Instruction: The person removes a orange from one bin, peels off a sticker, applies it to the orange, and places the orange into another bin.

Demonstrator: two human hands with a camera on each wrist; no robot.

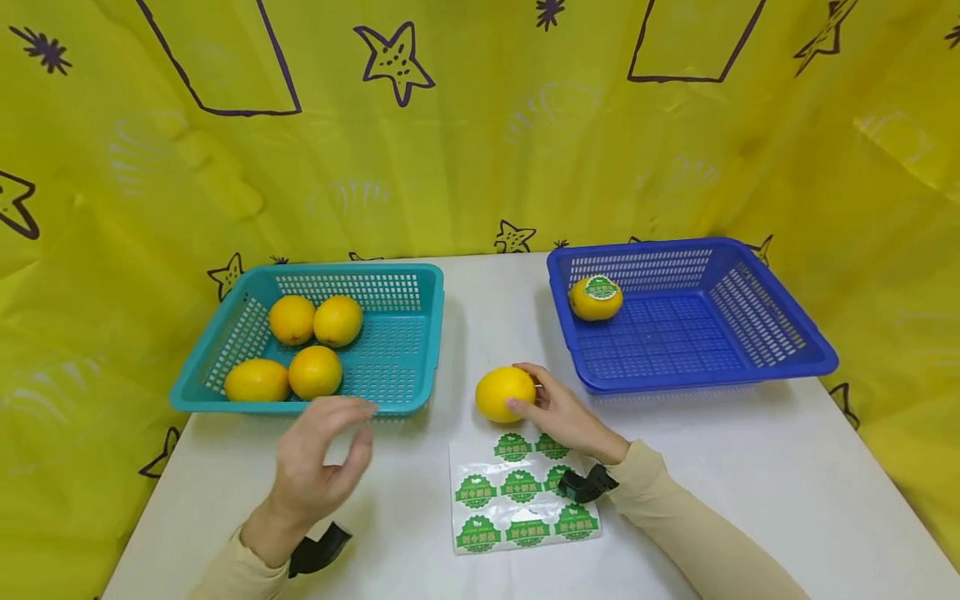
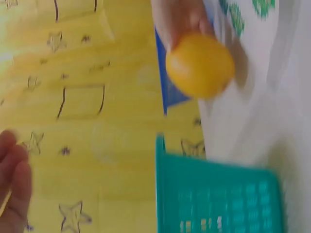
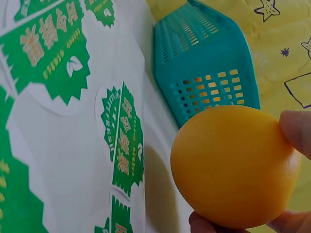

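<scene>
My right hand [image 1: 566, 417] grips a yellow-orange citrus fruit [image 1: 504, 394] between thumb and fingers, just behind the sticker sheet. In the right wrist view the side of the fruit [image 3: 233, 167] facing the camera is plain. My left hand [image 1: 318, 458] hovers in front of the teal basket, holding nothing, its fingers bent loosely and thumb apart. A white sheet of green round stickers [image 1: 517, 517] lies on the table, partly covered by the right hand and wrist. Several more fruits [image 1: 315, 372] sit in the teal basket [image 1: 431, 333].
At the right stands a blue basket [image 1: 697, 382] with one fruit [image 1: 592, 304] bearing a green sticker [image 1: 602, 287]. The white table [image 1: 397, 517] carries everything. A yellow patterned cloth [image 1: 465, 167] hangs behind and at the sides.
</scene>
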